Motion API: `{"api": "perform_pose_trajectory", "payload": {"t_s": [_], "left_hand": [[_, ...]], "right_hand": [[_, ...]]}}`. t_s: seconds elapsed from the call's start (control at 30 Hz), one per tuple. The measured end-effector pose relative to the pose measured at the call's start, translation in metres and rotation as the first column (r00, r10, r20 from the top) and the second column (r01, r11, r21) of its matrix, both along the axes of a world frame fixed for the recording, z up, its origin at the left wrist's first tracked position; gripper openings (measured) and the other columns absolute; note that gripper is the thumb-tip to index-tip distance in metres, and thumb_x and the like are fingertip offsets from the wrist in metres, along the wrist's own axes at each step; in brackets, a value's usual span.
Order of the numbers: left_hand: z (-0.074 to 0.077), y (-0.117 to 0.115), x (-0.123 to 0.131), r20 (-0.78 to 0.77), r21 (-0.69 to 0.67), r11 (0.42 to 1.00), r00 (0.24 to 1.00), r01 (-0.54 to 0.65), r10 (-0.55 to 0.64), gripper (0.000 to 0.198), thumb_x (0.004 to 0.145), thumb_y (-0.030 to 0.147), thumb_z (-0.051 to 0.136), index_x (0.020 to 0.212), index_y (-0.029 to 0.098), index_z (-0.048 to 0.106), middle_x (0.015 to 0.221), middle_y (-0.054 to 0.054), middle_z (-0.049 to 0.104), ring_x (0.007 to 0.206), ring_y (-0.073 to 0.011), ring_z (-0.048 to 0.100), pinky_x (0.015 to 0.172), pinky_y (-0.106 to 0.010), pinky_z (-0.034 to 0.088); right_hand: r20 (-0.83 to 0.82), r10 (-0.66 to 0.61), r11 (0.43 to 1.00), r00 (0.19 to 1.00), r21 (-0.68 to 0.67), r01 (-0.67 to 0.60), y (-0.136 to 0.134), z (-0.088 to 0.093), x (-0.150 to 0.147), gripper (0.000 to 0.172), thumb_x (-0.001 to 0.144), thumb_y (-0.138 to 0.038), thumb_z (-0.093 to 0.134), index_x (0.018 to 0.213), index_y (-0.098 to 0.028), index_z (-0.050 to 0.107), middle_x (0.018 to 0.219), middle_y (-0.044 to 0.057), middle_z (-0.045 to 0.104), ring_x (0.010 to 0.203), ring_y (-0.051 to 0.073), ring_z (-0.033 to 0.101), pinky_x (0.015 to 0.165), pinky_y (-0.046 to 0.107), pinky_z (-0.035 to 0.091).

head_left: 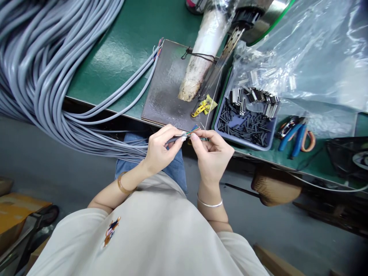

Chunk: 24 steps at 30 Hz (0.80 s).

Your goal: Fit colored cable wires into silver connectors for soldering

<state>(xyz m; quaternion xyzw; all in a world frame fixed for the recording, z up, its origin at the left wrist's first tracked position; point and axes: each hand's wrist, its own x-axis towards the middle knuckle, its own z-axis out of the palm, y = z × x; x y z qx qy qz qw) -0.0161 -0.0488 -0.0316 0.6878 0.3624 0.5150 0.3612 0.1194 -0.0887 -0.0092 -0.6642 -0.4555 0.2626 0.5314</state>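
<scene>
Just in front of the bench edge, my left hand (163, 145) pinches a grey cable (171, 140) near its stripped end. Thin coloured wires (193, 131), green, red and blue among them, fan out of that end toward the right. The thumb and forefinger of my right hand (212, 151) are closed on the wire tips. Behind both hands lies a dark flat board (168, 76) with a yellow clip-like piece (200, 109) on it. A bundle of grey cables (94, 140) runs from the left to my lap.
A blue tray (268, 143) of metal connectors and small black tubes stands right of the board. Pliers with blue handles (299, 140) lie beyond it. A white wrapped tube (202, 50) overhangs the board. Coiled grey cables (43, 57) cover the bench's left; plastic bags (316, 69) lie back right.
</scene>
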Motion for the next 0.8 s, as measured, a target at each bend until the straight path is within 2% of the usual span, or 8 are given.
{"api": "perform_pose_trajectory", "payload": {"t_s": [0.2, 0.3, 0.33, 0.43, 0.5, 0.57, 0.7, 0.8], "left_hand": [[-0.001, -0.003, 0.003, -0.019, 0.029, 0.999, 1.000, 0.023, -0.022, 0.008, 0.092, 0.015, 0.063, 0.090, 0.013, 0.070, 0.080, -0.004, 0.068, 0.067, -0.0096, 0.056, 0.060, -0.021, 0.045], [0.004, 0.004, -0.003, 0.016, -0.219, 0.967, 0.992, 0.128, -0.127, 0.009, 0.089, 0.019, 0.064, 0.091, 0.012, 0.069, 0.079, -0.004, 0.070, 0.067, -0.0095, 0.059, 0.060, -0.020, 0.046], [0.006, 0.009, -0.006, 0.048, -0.353, 0.912, 0.978, 0.208, -0.204, 0.011, 0.089, 0.021, 0.064, 0.092, 0.012, 0.069, 0.076, -0.004, 0.070, 0.063, -0.0086, 0.058, 0.058, -0.019, 0.046], [0.014, 0.026, -0.016, 0.211, -0.625, 0.601, 0.849, 0.499, -0.485, 0.026, 0.093, 0.035, 0.063, 0.088, 0.010, 0.068, 0.065, -0.002, 0.067, 0.048, -0.0050, 0.049, 0.047, -0.018, 0.040], [0.017, 0.033, -0.019, 0.290, -0.634, 0.512, 0.791, 0.580, -0.538, 0.029, 0.091, 0.038, 0.067, 0.086, 0.010, 0.069, 0.063, -0.001, 0.066, 0.046, -0.0045, 0.048, 0.046, -0.017, 0.039], [0.017, 0.032, -0.018, 0.309, -0.586, 0.582, 0.820, 0.563, -0.482, 0.025, 0.087, 0.034, 0.072, 0.085, 0.010, 0.071, 0.065, -0.002, 0.067, 0.053, -0.0058, 0.054, 0.051, -0.017, 0.044], [0.013, 0.016, -0.009, 0.211, -0.411, 0.848, 0.940, 0.335, -0.269, 0.014, 0.087, 0.024, 0.072, 0.085, 0.011, 0.073, 0.082, -0.006, 0.076, 0.073, -0.0106, 0.066, 0.068, -0.020, 0.053], [0.009, 0.004, -0.006, 0.068, -0.228, 0.957, 0.984, 0.178, -0.167, 0.013, 0.091, 0.022, 0.068, 0.088, 0.012, 0.075, 0.084, -0.007, 0.077, 0.070, -0.0106, 0.065, 0.060, -0.019, 0.048]], "right_hand": [[0.022, 0.010, 1.000, 1.000, -0.005, -0.010, 0.000, 0.002, 0.003, 0.012, 0.085, -0.029, 0.072, 0.081, -0.017, 0.071, 0.076, -0.002, 0.065, 0.046, 0.002, 0.028, 0.042, 0.023, 0.018], [0.074, 0.037, 0.999, 0.997, 0.034, -0.040, -0.001, 0.001, 0.004, 0.012, 0.087, -0.028, 0.072, 0.080, -0.018, 0.071, 0.076, -0.003, 0.063, 0.047, 0.002, 0.029, 0.044, 0.024, 0.019], [0.093, 0.044, 0.998, 0.995, 0.044, -0.049, -0.002, 0.000, 0.005, 0.013, 0.088, -0.028, 0.072, 0.081, -0.018, 0.071, 0.077, -0.003, 0.063, 0.047, 0.002, 0.030, 0.045, 0.024, 0.020], [0.133, 0.052, 0.996, 0.990, 0.071, -0.062, -0.005, -0.002, 0.007, 0.015, 0.090, -0.031, 0.071, 0.082, -0.018, 0.071, 0.077, -0.002, 0.062, 0.049, 0.004, 0.032, 0.046, 0.025, 0.023], [0.163, 0.036, 0.992, 0.986, 0.113, -0.055, -0.007, -0.004, 0.007, 0.013, 0.091, -0.029, 0.071, 0.082, -0.019, 0.071, 0.076, -0.003, 0.061, 0.049, 0.004, 0.033, 0.046, 0.025, 0.024], [0.198, 0.005, 0.984, 0.980, 0.176, -0.040, -0.009, -0.006, 0.006, 0.008, 0.090, -0.025, 0.072, 0.083, -0.020, 0.072, 0.073, -0.004, 0.059, 0.049, 0.004, 0.033, 0.048, 0.025, 0.027], [0.171, -0.039, 0.978, 0.984, 0.211, 0.002, -0.010, -0.009, 0.005, 0.005, 0.089, -0.023, 0.072, 0.084, -0.021, 0.072, 0.070, -0.005, 0.058, 0.050, 0.005, 0.038, 0.049, 0.024, 0.031], [0.051, -0.039, 0.991, 0.998, 0.129, 0.032, -0.009, -0.010, 0.006, 0.010, 0.088, -0.028, 0.072, 0.082, -0.021, 0.072, 0.074, -0.003, 0.062, 0.050, 0.005, 0.041, 0.048, 0.023, 0.031]]}}
